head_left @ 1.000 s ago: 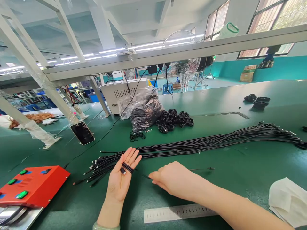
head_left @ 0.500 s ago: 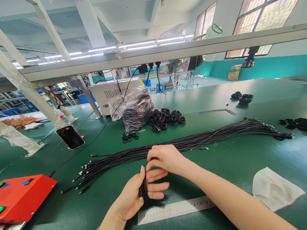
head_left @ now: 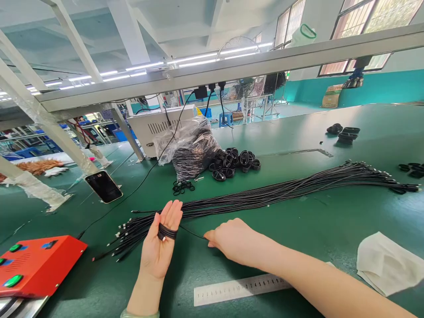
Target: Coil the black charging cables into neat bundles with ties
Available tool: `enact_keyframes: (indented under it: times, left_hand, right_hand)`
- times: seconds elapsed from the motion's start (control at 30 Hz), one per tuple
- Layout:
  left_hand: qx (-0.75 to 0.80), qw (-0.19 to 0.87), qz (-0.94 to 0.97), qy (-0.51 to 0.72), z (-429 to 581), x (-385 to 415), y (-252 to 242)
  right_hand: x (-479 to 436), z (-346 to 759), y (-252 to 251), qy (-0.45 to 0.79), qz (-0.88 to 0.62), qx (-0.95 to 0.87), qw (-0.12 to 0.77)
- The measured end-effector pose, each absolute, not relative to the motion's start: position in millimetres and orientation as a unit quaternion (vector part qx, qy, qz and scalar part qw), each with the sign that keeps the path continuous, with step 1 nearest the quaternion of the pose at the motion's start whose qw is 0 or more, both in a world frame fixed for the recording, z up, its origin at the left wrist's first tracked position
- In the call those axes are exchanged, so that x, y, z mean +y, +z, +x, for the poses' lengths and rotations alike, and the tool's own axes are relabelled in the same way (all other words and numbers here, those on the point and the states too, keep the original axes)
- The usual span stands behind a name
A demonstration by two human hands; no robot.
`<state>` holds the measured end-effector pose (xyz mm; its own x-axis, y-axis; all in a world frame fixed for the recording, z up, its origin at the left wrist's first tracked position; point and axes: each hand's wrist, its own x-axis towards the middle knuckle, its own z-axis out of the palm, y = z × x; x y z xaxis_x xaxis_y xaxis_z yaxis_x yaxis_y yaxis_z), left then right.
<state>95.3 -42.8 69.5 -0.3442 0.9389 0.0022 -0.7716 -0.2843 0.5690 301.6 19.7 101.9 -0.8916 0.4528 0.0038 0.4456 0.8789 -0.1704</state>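
My left hand (head_left: pixel 160 243) is palm up, fingers stretched upward, with several turns of a black cable (head_left: pixel 168 232) wound around it. My thumb lies beside the turns, and a light metal connector end shows at the palm. From the coil a single strand runs right to my right hand (head_left: pixel 235 240), whose fingers are closed in a pinch on it. Behind both hands, a long bundle of black cables (head_left: pixel 251 198) stretches across the green table. A steel ruler (head_left: pixel 238 289) lies below my right hand.
Coiled cables (head_left: pixel 232 163) sit by a plastic bag of black cables (head_left: pixel 195 154). Small black loops (head_left: pixel 183 187) lie in front. A red box with green buttons (head_left: pixel 43 265), a phone (head_left: pixel 104 186) and a white cloth (head_left: pixel 389 265) are on the sides. A metal beam (head_left: pixel 198 77) crosses above.
My left hand has moved left and up and turned its palm upward. My right hand has drawn away from it, lower, with the cable strand stretched between them.
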Motion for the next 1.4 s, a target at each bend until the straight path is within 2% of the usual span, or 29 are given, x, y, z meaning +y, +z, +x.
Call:
enact_keyframes:
  times: [0.13,0.23,0.4,0.5,0.7,0.83,0.93,1.03,1.23,1.4]
  left_hand:
    - [0.375,0.508,0.193,0.751,112.7,-39.6,67.6]
    - [0.434,0.498,0.225,0.716,132.0,-40.5,64.5]
    - [0.469,0.597,0.283,0.586,154.3,-47.9,62.1]
    - [0.469,0.615,0.287,0.566,156.1,-53.5,67.6]
    - [0.379,0.636,0.246,0.626,147.4,-53.6,69.3]
    - [0.357,0.630,0.233,0.649,142.5,-48.5,63.8]
    - [0.346,0.635,0.214,0.657,141.4,-46.9,63.5]
    - [0.344,0.642,0.203,0.654,143.4,-47.4,63.8]
    - [0.350,0.639,0.213,0.651,152.3,-50.4,60.8]
    - [0.374,0.639,0.254,0.622,151.4,-51.3,63.5]
  right_hand:
    - [7.1,302.6,106.6,0.054,-0.191,-0.980,0.028]
    - [7.5,302.4,110.1,0.052,-0.154,-0.985,0.065]
    - [30.7,298.4,114.4,0.124,-0.188,-0.964,0.140]
    - [46.2,291.5,103.1,0.248,-0.225,-0.920,0.203]
    - [31.4,268.4,68.9,0.622,-0.240,-0.686,0.292]
    - [10.3,259.9,69.6,0.796,-0.241,-0.482,0.275]
    - [5.1,259.7,74.9,0.873,-0.199,-0.369,0.248]
    - [2.9,261.1,72.6,0.877,-0.182,-0.365,0.253]
    - [1.1,263.4,53.6,0.791,-0.141,-0.541,0.246]
    - [9.1,263.2,42.1,0.754,-0.157,-0.614,0.173]
